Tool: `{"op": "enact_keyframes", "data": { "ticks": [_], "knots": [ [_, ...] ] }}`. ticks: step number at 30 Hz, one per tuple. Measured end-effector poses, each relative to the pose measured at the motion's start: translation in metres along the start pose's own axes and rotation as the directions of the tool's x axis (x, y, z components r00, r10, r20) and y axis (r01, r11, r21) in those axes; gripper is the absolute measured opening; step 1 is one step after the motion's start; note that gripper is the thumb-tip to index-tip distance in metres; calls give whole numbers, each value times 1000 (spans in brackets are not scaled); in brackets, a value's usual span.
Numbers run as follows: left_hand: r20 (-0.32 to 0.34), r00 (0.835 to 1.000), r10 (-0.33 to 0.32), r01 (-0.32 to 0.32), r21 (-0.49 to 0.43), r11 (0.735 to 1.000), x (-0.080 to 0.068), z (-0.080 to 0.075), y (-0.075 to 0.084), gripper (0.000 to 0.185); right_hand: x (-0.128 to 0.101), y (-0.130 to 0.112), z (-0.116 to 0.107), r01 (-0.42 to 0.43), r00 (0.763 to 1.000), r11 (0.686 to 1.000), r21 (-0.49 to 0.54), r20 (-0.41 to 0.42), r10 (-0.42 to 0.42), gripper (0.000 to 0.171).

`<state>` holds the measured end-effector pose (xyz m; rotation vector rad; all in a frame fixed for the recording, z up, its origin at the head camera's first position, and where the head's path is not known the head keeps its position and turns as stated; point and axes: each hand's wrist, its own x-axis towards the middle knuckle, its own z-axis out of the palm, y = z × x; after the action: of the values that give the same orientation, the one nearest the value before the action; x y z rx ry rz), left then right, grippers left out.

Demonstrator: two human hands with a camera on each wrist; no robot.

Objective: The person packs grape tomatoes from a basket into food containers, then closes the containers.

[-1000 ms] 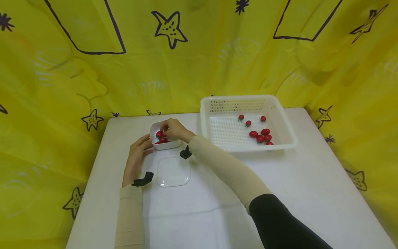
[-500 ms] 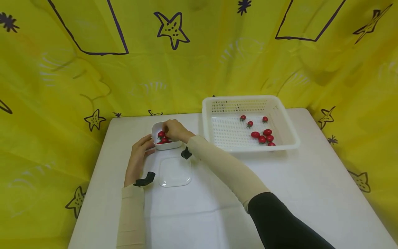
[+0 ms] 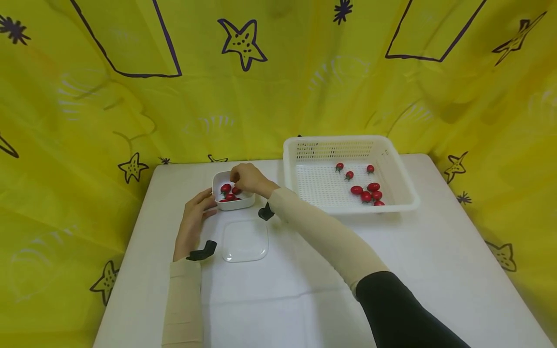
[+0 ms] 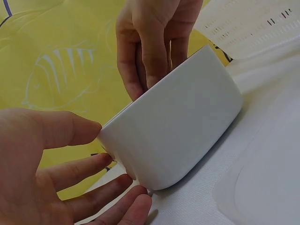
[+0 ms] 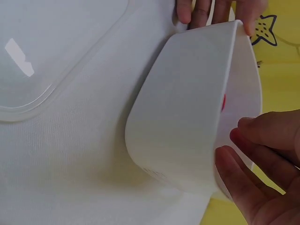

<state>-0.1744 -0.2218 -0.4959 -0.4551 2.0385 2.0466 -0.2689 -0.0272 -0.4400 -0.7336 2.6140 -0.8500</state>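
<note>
1. Right hand point(image 3: 248, 179) fingers point(image 4: 154, 56) hang together over the small white tub point(image 3: 232, 197), tips just inside its far rim above the cherry tomatoes point(image 3: 229, 191); whether they pinch one, cannot tell.
2. Left hand point(image 3: 194, 217) fingers point(image 4: 89, 173) spread and relaxed, thumb and fingertips touching the tub's left wall, steadying it.
3. Tub sits on the worktop point(image 3: 304, 290), holds a few tomatoes.
4. Tomatoes probably light, smooth, easily squashed; best taken by a gentle pinch round the middle. Tub looks stiff and light, likely slides unless braced.
5. Clear lid point(image 3: 244, 240) lies flat just in front of the tub.
6. White basket point(image 3: 391, 159), right of the tub, holds more tomatoes point(image 3: 367, 191) in its right half.
</note>
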Motion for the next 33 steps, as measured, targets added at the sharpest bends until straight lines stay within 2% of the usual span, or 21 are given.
{"op": "enact_keyframes", "data": {
  "ticks": [6,11,16,24,33],
  "knots": [
    [3,1000,7,-7,8,1000,-1,0,0,52,-15,-3,-16,50,998,999,15,-24,-50,25],
    [4,1000,-5,5,20,1000,-1,0,0,54,-29,-5,-28,36,999,993,109,-42,-32,25],
    [2,1000,-5,5,12,1000,0,-1,-1,54,-41,-1,-41,30,997,990,136,-71,-20,23],
    [1,1000,-22,22,20,1000,1,1,-2,54,-63,16,-65,15,989,983,181,-146,12,22],
    [7,1000,-22,22,10,1000,3,0,-3,53,-86,47,-91,-34,973,980,195,-218,78,21]
  ]
}}
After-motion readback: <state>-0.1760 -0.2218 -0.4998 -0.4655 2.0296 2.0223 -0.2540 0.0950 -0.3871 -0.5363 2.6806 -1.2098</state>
